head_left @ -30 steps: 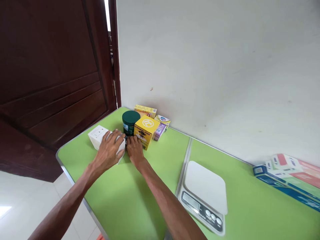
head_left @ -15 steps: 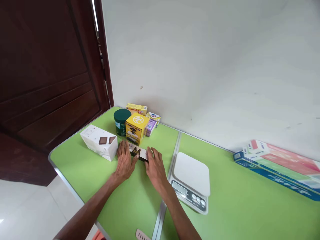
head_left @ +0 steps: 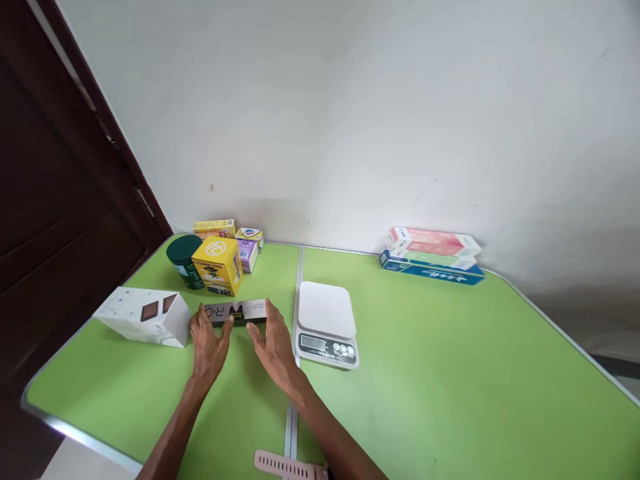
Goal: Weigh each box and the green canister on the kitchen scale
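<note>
A long narrow box (head_left: 250,309) with a pale, printed top and a dark side lies flat on the green table, between my two hands. My left hand (head_left: 207,347) is at its left end, fingertips touching the end and thumb apart by the front side. At the right end is my right hand (head_left: 276,347), its fingers stretched along that end and its thumb spread in front. Left of my left hand lies a white box (head_left: 145,313) with brown squares printed on it. Just behind the narrow box stands a yellow cube-shaped box (head_left: 217,263).
A dark green lidded tub (head_left: 185,257) stands beside the yellow box. Behind are a flat yellow box (head_left: 215,228) and a purple box (head_left: 247,255). A white kitchen scale (head_left: 327,313) is to the right. Long boxes (head_left: 433,257) lie stacked by the wall. A pink strap (head_left: 285,463) shows near my right forearm.
My hands have moved away from the white box to the two ends of the narrow box, now lying straighter in front of the yellow box. The view has swung right.
</note>
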